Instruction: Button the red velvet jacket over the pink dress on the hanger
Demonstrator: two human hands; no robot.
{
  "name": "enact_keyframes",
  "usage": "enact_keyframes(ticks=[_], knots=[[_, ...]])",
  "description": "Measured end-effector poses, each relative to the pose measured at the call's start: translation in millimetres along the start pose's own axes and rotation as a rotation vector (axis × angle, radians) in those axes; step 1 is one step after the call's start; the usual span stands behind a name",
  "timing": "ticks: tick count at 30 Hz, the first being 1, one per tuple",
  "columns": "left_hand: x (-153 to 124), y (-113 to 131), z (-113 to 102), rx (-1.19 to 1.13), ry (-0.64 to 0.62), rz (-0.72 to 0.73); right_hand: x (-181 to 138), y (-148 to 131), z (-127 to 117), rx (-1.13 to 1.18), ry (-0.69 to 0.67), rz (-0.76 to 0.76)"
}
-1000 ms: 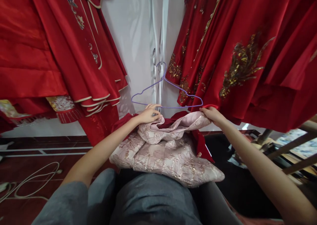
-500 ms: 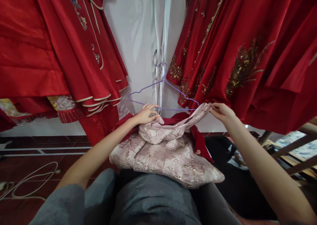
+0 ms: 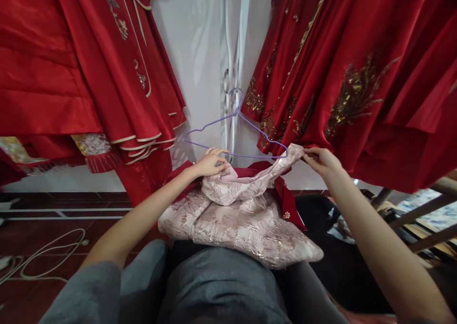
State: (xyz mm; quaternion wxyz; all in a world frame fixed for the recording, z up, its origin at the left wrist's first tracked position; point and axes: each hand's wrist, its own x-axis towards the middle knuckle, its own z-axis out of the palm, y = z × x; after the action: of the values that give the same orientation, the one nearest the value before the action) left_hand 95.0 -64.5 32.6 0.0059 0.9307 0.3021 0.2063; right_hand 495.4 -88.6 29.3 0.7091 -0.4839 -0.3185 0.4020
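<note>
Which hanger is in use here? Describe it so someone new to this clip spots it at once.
Look at the white wall between the hanging red garments. Just above the pink brocade garment, between the left hand and right hand, is the purple wire hanger. It is the only thin purple outline among all the cloth.

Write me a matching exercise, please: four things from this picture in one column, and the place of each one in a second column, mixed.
1. purple wire hanger
2. pink brocade garment with dark red lining
3. white cable
4. red satin garment with gold embroidery

A. looped on the floor, left
B. hanging at upper right
C. lying across the grey lap
D. raised before the white wall

Pairs: 1-D, 2-C, 3-A, 4-B.
</note>
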Motion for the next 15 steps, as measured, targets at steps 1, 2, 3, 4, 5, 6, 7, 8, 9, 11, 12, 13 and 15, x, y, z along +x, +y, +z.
enact_keyframes(ticks=[1, 2, 3, 4, 5, 6, 7, 8, 9, 11, 12, 13, 15], knots=[[0, 1, -1, 0.001, 0.000, -0.001, -2, -3, 1, 0.008, 0.023, 0.056], [0, 1, -2, 0.000, 0.001, -0.004, -4, -6, 2, 0.015, 0.048, 0.105], [0, 2, -3, -0.001, 0.004, -0.007, -5, -8, 2, 0.016, 0.069, 0.138], [-1, 2, -4, -0.004, 0.006, -0.009, -6, -10, 2, 0.010, 0.077, 0.141], [-1, 2, -5, -0.007, 0.008, -0.011, -7, -12, 2, -0.001, 0.072, 0.137], [-2, 2, -6, -0.010, 0.009, -0.011, -7, -12, 1, -0.013, 0.061, 0.132], [-2, 2, -6, -0.012, 0.008, -0.011, -7, -12, 1, -0.024, 0.056, 0.125], [-2, 1, -6, -0.011, 0.006, -0.012, -8, -12, 1, -0.034, 0.058, 0.119], [-2, 1, -6, -0.009, 0.006, -0.014, -8, -12, 0, -0.037, 0.068, 0.114], [-3, 1, -6, -0.008, 0.009, -0.018, -11, -12, 1, -0.020, 0.099, 0.118], [-3, 0, -6, -0.010, 0.012, -0.019, -12, -13, 2, -0.002, 0.110, 0.127], [-3, 0, -6, -0.016, 0.014, -0.021, -14, -14, 3, 0.017, 0.115, 0.135], [-2, 1, -6, -0.030, 0.016, -0.024, -20, -16, 8, 0.062, 0.106, 0.147]])
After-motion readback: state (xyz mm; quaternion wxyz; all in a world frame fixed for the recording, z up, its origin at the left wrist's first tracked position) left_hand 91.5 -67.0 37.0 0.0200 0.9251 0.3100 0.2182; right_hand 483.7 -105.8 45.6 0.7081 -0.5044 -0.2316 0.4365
